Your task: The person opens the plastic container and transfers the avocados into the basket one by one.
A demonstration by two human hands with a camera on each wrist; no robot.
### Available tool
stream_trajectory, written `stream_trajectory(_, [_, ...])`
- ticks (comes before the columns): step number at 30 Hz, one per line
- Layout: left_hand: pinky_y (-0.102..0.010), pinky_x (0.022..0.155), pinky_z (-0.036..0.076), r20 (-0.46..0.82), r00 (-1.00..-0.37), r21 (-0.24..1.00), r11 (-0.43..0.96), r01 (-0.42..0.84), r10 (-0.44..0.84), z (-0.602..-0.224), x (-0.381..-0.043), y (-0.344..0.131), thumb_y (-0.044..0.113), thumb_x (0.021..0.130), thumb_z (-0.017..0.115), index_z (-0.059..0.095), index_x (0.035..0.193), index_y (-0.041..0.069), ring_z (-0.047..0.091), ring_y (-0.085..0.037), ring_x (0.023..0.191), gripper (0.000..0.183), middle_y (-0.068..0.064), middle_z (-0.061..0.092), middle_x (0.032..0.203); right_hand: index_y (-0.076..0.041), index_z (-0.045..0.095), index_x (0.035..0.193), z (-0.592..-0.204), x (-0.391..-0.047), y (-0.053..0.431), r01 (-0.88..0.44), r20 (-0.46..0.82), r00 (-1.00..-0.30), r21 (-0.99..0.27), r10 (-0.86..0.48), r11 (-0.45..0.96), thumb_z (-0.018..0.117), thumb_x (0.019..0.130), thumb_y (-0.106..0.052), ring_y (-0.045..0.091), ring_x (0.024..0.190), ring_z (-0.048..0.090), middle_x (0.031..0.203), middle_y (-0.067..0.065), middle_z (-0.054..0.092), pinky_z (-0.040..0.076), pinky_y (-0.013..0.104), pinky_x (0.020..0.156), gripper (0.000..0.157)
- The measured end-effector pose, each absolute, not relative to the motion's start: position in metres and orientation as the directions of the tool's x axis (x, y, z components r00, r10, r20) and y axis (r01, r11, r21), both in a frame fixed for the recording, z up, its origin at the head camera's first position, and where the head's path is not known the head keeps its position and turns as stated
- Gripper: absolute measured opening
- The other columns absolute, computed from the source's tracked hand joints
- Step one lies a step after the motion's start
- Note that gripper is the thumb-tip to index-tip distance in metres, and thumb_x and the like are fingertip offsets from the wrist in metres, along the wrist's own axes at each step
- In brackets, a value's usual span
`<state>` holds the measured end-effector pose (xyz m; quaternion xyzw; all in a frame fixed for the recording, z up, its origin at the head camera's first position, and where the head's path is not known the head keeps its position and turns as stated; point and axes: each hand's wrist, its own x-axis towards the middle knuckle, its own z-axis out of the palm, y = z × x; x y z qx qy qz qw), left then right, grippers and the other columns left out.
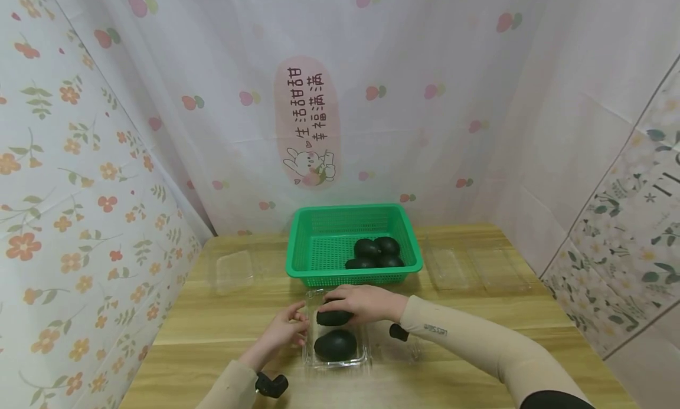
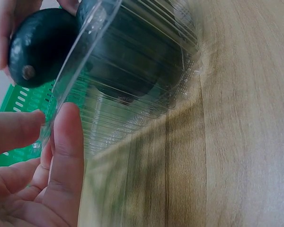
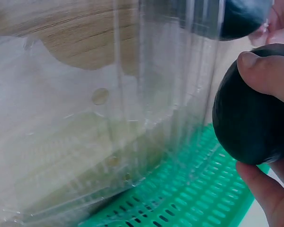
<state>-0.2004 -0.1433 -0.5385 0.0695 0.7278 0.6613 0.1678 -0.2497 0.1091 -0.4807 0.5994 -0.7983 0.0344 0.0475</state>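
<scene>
A clear plastic clamshell box (image 1: 319,365) lies on the table before the basket, with one dark avocado (image 1: 336,345) in its near part. My right hand (image 1: 366,303) grips a second avocado (image 1: 333,318) over the far part of the box; in the right wrist view the thumb and fingers close round this avocado (image 3: 251,109). At the box's left side is my left hand (image 1: 287,326). The left wrist view has its thumb and a finger (image 2: 67,137) pinching the clear rim. Whether the held avocado touches the box floor is hidden.
A green basket (image 1: 297,244) stands behind the box, with several avocados (image 1: 366,248) at its right. Clear plastic boxes lie at the back left (image 1: 235,270) and back right (image 1: 448,267). The box's clear lid (image 1: 390,347) spreads under my right forearm.
</scene>
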Motion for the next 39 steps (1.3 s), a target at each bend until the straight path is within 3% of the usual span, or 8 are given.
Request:
stream_trajectory(13, [-0.025,0.053,0.054,-0.144,-0.937,0.988,0.098,-0.119,0.317,-0.543,-0.202,-0.143,-0.005,0.091,0.056,0.026,0.142,-0.017,0.055,-0.014,0.069,0.06,-0.009,0.05,0.094,-0.024,0.048,0.143,-0.455,-0.243,0.117,-0.96,0.124,-0.278,-0.01,-0.953,0.278,0.083,0.078,-0.019,0.017,0.127,0.047,0.141,0.005,0.05,0.049,0.024,0.093,0.074])
stream_trajectory(39, [-0.025,0.055,0.054,-0.152,-0.933,0.988,0.084,-0.131,0.327,-0.543,-0.203,-0.145,-0.006,0.091,0.055,0.023,0.143,-0.017,0.056,-0.015,0.072,0.062,-0.011,0.048,0.097,-0.023,0.05,0.142,-0.428,-0.254,0.125,-0.954,0.169,-0.286,0.042,-0.943,0.297,0.083,0.078,-0.022,0.018,0.123,0.05,0.14,0.003,0.051,0.051,0.024,0.09,0.071])
